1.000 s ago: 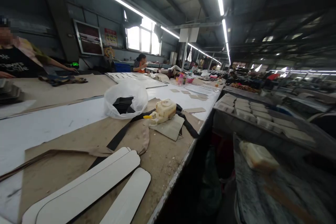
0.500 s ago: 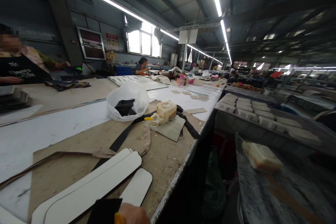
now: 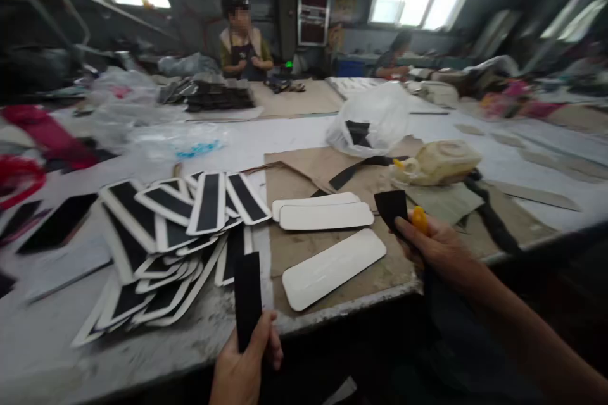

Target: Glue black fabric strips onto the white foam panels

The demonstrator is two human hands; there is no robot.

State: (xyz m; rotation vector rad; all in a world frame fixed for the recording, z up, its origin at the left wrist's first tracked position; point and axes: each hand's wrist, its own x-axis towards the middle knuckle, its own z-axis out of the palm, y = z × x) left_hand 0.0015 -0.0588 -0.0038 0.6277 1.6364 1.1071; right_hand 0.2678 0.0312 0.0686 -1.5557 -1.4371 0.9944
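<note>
My left hand [image 3: 247, 354] is closed round the lower end of a black strip [image 3: 248, 294], which stands up at the table's front edge. In my right hand [image 3: 430, 243], pinched between thumb and fingers, is another black piece [image 3: 392, 209]. A small yellow object [image 3: 419, 219] shows at that hand; its kind is unclear. Between my hands, white panels [image 3: 332, 269] with rounded ends lie on a brown sheet [image 3: 344, 291]. Left of them is a loose pile of white panels with black strips on them [image 3: 206, 202]. Beyond my right hand lies a yellowish plastic bottle [image 3: 444, 161] with a yellow tip.
A white plastic bag [image 3: 373, 117] with black pieces stands mid-table. A phone [image 3: 59, 221] and a red item [image 3: 19, 180] lie at the left. Across the table is a person in an apron [image 3: 244, 44]; another sits further right. The table's front edge [image 3: 351, 304] runs before me.
My view has swung left and down to the table. My left hand with its strip and the panel pile have come into view. My right hand, low in the picture before, shows fully now.
</note>
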